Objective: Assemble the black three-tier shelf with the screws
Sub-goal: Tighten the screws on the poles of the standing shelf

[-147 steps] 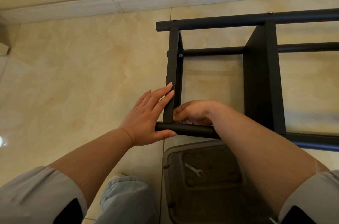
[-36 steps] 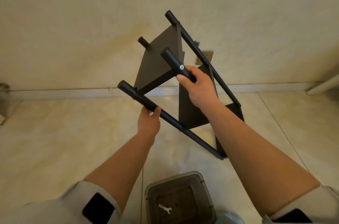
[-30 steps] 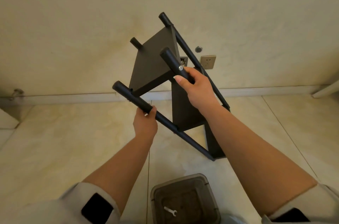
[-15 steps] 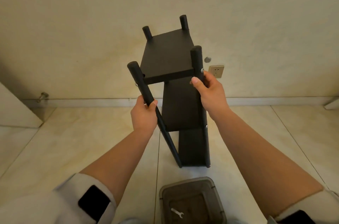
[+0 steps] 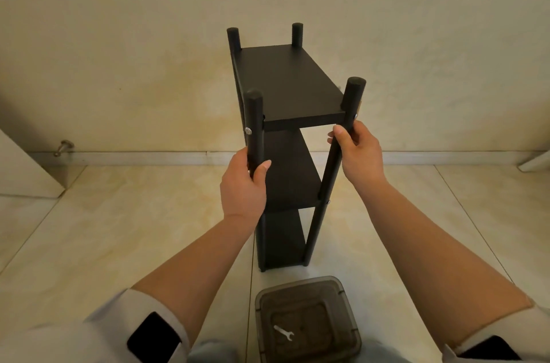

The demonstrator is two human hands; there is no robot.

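Shelf (image 5: 290,86) stands tall on the floor (image 5: 119,228) by the wall, long way up, posts pointing up. Left hand (image 5: 242,187) and right hand (image 5: 358,154) each wrap fingers around a front post. Best to set it down slowly so all feet touch flat.

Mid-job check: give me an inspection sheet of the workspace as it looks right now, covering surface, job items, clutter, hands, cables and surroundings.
Surface: glossy beige tiled floor.
Job's things: black three-tier shelf standing upright; silver screw heads visible on the front posts.
Clutter: translucent lidded box in front of the shelf, a small wrench on its lid.
Hands: left hand grips the front left post; right hand grips the front right post.
Cables: nothing seen.
Surroundings: cream wall, white baseboard, door stopper at left.
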